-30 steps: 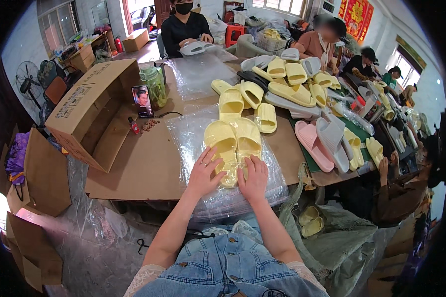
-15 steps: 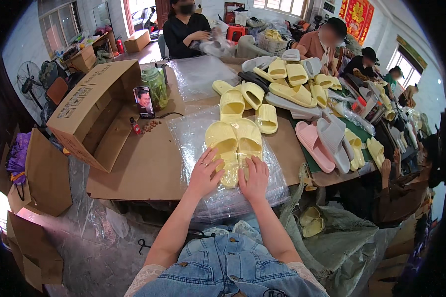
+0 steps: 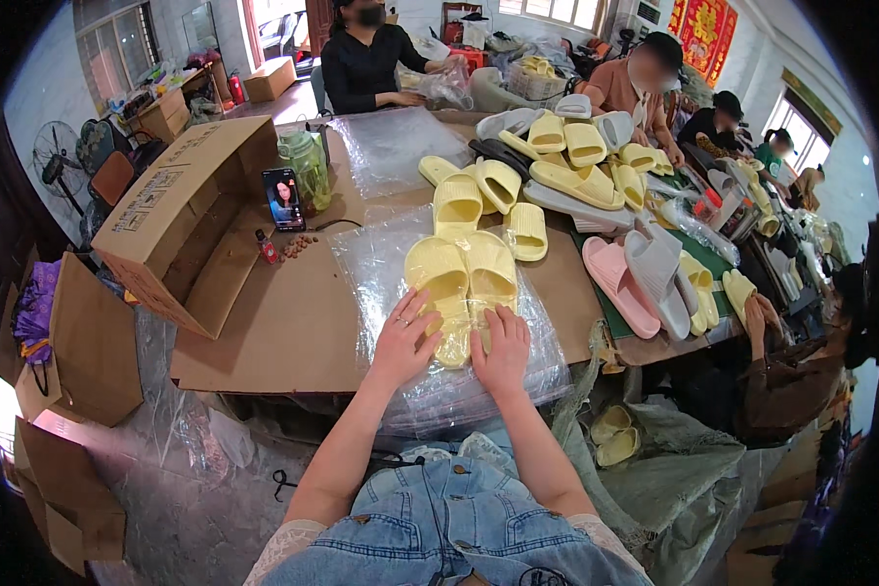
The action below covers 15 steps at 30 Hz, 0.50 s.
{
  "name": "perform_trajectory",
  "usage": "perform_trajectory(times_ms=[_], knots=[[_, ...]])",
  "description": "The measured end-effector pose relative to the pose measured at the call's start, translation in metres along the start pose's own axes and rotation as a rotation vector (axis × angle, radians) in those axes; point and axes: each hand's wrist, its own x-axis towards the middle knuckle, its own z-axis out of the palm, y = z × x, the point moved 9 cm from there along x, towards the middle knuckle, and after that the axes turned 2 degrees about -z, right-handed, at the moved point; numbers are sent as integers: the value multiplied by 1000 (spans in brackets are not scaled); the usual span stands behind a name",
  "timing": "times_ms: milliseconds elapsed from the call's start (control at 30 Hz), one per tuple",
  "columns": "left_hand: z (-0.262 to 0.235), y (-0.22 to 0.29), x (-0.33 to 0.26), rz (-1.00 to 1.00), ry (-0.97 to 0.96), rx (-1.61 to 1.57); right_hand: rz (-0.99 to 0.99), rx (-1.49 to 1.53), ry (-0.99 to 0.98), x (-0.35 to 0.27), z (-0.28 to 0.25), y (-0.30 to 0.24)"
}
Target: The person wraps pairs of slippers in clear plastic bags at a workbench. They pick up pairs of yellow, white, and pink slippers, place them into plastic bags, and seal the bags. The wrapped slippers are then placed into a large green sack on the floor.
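Observation:
A pair of pale yellow slide slippers (image 3: 456,262) lies in front of me, toes away, with clear film shining over the soles. They appear to be inside a clear plastic bag (image 3: 376,293), which rests on a stack of similar bags at the table's near edge. My left hand (image 3: 403,335) lies on the left slipper's side, fingers extended and slightly bent. On the right slipper's heel end rests my right hand (image 3: 501,350), its fingers spread over the film. Neither hand is closed around anything. Just beyond the pair, more yellow slippers (image 3: 457,203) touch the bag.
Loose slippers (image 3: 578,184) are heaped at the back right, beside pink and grey ones (image 3: 619,290). At left stand an open carton (image 3: 190,210), a propped phone (image 3: 284,200) and a green jar (image 3: 305,171). Co-workers sit around the table. A sack (image 3: 654,488) hangs by my right.
My hands and the bagged slippers stay put. Across the table, a co-worker's arm has moved out toward the plastic. At the right edge, another person's hands have shifted up to a yellow slipper.

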Motion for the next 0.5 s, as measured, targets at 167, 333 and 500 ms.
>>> perform_trajectory(times_ms=[167, 333, 500], knots=[[0, 1, 3, 9, -10, -2, 4, -5, -4, 1, -1, 0], [0, 0, 0, 7, -5, 0, 0, 5, -1, 1, -2, -3], [-1, 1, 1, 18, 6, 6, -5, 1, 9, 1, -1, -2]])
